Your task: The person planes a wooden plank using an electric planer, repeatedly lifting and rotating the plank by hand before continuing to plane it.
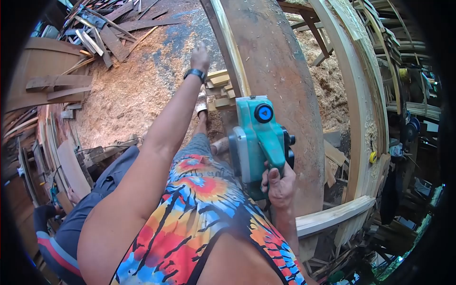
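Teal planer (pixel 259 135), centre-right, long axis roughly along pale strip (pixel 231 45) running top-centre; our nearer right hand (pixel 281 186) grasps handle (pixel 271 151), left hand (pixel 200 59) free, upper-centre.

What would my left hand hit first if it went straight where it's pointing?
Probably nothing close: the way ahead of your left hand looks free above the shavings-strewn floor. Farther on, it might meet the near side of the workbench, though depth is unclear.
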### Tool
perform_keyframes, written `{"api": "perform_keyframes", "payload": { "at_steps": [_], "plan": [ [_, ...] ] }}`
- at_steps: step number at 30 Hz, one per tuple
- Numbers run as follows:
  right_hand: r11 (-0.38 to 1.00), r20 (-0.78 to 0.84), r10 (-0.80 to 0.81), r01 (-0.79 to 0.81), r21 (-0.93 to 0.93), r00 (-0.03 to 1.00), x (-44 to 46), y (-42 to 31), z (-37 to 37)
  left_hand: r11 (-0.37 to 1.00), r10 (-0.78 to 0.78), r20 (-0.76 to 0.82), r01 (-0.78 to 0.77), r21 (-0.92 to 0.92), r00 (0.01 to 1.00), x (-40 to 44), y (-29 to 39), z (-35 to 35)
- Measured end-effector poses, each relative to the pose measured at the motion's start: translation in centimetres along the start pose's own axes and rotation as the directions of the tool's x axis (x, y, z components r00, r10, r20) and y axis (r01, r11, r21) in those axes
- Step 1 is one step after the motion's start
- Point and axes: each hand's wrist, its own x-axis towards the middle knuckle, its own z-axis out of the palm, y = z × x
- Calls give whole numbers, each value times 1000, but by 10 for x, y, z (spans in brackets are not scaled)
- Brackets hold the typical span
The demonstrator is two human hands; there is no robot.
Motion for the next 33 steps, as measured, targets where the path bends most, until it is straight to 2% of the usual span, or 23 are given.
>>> {"api": "perform_keyframes", "payload": {
  "at_steps": [1,2,4,5,6,7,8,9,11,15,18,20,22,23,24,26,28,31,32,33],
  "plan": [
    [1000,4,1,-1,-25,1000,9,-1,6,965,26,-49,-12,262,998,13,-29,-3],
    [1000,11,-2,2,-28,1000,17,-4,12,862,61,-89,-8,508,994,25,-66,-2],
    [998,15,-29,30,-53,999,34,-8,22,879,-172,158,79,471,972,-2,-101,-18],
    [997,18,-47,48,-67,999,44,-12,26,797,-291,298,58,601,909,-23,-103,-25],
    [996,25,-49,51,-75,998,54,-16,28,772,-191,399,-114,625,897,-47,-135,-22],
    [995,31,-49,52,-85,998,63,-22,32,850,-142,676,-260,458,723,-70,-134,-27],
    [994,39,-53,56,-95,998,75,-28,36,906,-50,876,-347,242,480,-95,-127,-32],
    [994,44,-60,64,-92,997,87,-35,40,912,-59,949,-369,177,309,-113,-136,-25],
    [993,51,-72,76,-87,996,112,-50,49,902,-172,983,-392,183,63,-142,-152,-9],
    [988,70,-99,106,-114,993,171,-86,71,879,-350,909,-416,234,-228,-156,-164,3],
    [979,98,-123,137,-152,988,224,-116,94,871,-420,846,-407,275,-328,-130,-156,-2],
    [968,116,-119,141,-206,986,259,-138,107,870,-458,817,-364,333,-350,-98,-147,-11],
    [960,130,-130,158,-232,983,297,-161,122,868,-495,787,-255,426,-369,-56,-141,-23],
    [958,140,-154,182,-224,978,319,-172,131,807,-513,851,-403,433,-113,-35,-90,-38],
    [953,142,-174,203,-225,974,340,-184,141,856,-436,890,-365,366,-130,-12,-109,-44],
    [939,144,-216,246,-239,966,383,-209,162,899,-375,925,-267,347,-61,30,-116,-55],
    [927,143,-245,275,-256,959,429,-232,184,894,-418,903,-131,429,104,61,-89,-66],
    [887,140,-344,370,-276,929,511,-266,219,935,-347,895,175,308,279,99,-104,-74],
    [906,154,-320,350,-237,935,529,-285,231,895,-387,865,354,270,320,101,-66,-79],
    [923,172,-299,330,-197,939,547,-304,244,920,-322,862,345,187,391,113,-65,-78]
  ]
}}
